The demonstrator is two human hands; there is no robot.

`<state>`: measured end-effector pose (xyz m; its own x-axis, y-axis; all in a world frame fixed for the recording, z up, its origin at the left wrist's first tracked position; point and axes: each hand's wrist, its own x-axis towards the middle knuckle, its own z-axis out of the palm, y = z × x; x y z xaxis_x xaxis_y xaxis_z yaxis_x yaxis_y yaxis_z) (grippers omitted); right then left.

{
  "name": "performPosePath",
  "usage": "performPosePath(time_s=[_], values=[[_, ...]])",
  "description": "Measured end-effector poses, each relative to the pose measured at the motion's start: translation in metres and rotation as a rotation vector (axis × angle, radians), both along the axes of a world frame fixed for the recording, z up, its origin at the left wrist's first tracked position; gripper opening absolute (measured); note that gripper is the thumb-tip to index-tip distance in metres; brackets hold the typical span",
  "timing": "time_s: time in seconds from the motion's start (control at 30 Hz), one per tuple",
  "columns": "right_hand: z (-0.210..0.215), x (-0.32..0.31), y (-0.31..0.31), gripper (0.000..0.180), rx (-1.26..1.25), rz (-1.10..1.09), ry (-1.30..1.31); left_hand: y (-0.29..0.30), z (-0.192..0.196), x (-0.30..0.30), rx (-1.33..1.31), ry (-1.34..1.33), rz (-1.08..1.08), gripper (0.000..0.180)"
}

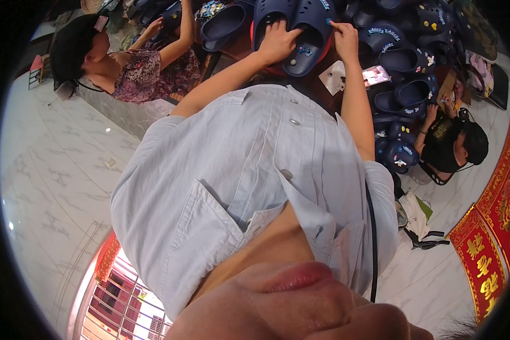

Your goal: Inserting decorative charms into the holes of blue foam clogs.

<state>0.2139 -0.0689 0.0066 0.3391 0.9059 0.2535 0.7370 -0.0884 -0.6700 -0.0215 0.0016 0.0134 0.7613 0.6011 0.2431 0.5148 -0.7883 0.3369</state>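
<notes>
A pair of navy clogs lies in front of me, toes away: the left clog [272, 12] and the right clog [314, 31], both with vent holes. My left hand [277, 43] reaches into the openings, its fingers curled in the left clog and its thumb over the inner rim of the right one. My right hand [345, 41] pinches a small blue charm [329, 21] at the right clog's outer side. Several tiny charms [305, 51] rest on the right clog's heel area. A bit of red shows beneath the pair.
More navy clogs [399, 59] with charms crowd the right side; another clog [226, 28] is at the left. A phone with a lit screen [375, 75] and a white sheet [332, 77] lie by my right forearm. People sit at left [136, 71] and right [450, 141].
</notes>
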Motion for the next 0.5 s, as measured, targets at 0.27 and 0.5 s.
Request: performPosePath(time_s=[0.27,0.5], values=[[0.018,-0.015,0.018,0.023,-0.053,0.064,-0.441,0.002,0.003,0.001,-0.018,0.056,-0.008,0.052],[0.031,-0.012,0.011,0.021,-0.072,0.028,-0.446,0.001,0.006,0.000,-0.005,0.050,0.009,0.050]])
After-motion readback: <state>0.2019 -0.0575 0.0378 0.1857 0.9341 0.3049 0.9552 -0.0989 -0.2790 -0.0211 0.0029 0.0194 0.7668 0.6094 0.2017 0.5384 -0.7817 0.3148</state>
